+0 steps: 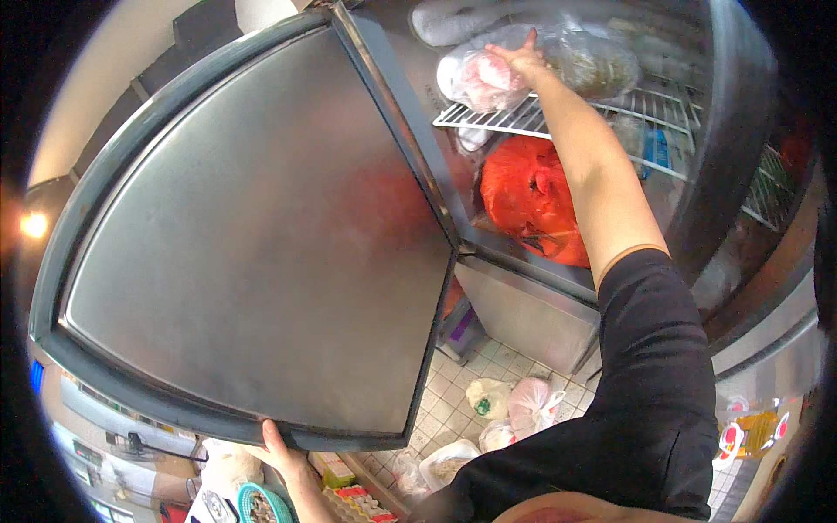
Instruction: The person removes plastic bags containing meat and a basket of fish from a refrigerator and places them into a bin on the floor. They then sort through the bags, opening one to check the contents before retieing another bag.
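A stainless steel refrigerator door (261, 248) stands wide open on the left. My left hand (280, 451) grips its lower edge, the thumb over the dark gasket. My right hand (523, 60) reaches into the cabinet above a white wire shelf (497, 120), its fingers spread against a clear plastic bag with pinkish contents (487, 82); whether it grips the bag is not clear. Just right of the hand lies another clear bag with greenish-brown contents (595, 65). Below the shelf sits a bulging red plastic bag (529, 189), partly hidden by my right forearm.
Tied plastic bags (533, 402) and a white tub (448, 461) stand on the tiled floor. At the bottom left are a turquoise basket (261, 500) and an egg tray (359, 506). Bottles of yellow oil (755, 431) stand at the right.
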Action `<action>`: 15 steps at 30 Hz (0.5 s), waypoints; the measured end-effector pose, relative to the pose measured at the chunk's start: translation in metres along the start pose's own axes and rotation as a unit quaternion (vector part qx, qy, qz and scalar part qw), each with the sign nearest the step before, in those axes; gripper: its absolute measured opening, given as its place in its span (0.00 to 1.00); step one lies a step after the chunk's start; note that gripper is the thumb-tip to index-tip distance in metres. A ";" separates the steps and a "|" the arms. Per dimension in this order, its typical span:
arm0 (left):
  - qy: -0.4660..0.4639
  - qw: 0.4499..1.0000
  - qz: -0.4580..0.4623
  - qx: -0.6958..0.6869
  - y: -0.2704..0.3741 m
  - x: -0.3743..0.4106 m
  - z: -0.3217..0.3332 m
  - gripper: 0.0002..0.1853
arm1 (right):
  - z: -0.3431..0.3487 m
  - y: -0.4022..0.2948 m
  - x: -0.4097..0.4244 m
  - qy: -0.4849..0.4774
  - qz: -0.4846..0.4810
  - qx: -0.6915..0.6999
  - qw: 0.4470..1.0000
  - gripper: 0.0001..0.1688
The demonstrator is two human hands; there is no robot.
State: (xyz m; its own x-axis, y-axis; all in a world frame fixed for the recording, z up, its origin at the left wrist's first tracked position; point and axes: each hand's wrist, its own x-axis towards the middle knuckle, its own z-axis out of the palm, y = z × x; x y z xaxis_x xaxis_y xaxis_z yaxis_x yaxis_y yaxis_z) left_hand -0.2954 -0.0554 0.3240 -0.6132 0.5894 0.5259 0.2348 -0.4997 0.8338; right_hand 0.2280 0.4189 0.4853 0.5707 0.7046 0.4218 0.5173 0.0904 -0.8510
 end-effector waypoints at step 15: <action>0.005 0.997 -0.010 -0.072 -0.014 0.012 0.010 0.37 | -0.010 -0.146 0.101 -0.022 -0.055 0.548 0.834 0.21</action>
State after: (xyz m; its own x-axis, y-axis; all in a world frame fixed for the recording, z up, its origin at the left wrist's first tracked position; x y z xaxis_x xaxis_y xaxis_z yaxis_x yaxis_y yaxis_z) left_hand -0.2983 -0.0343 0.3202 -0.6248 0.5939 0.5068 0.1122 -0.5740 0.8111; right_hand 0.2160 0.4701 0.6553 0.5224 0.6726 0.5241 -0.3426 0.7284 -0.5933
